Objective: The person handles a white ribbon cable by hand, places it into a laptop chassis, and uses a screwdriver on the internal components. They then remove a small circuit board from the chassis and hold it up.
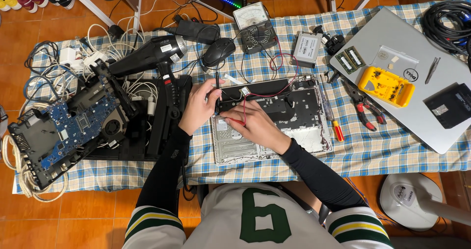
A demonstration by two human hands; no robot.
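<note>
While upright in left hand (198,106) fingers, black probe (217,89); right hand (255,124) gripping red probe (235,121), level.

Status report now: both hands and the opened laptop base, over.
Left hand holds black probe upright. Right hand presses red probe on the opened laptop base. Probe leads cross the base.

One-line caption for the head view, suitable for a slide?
Left hand holds a black probe and right hand a red probe on an opened laptop chassis, multimeter behind.
</note>
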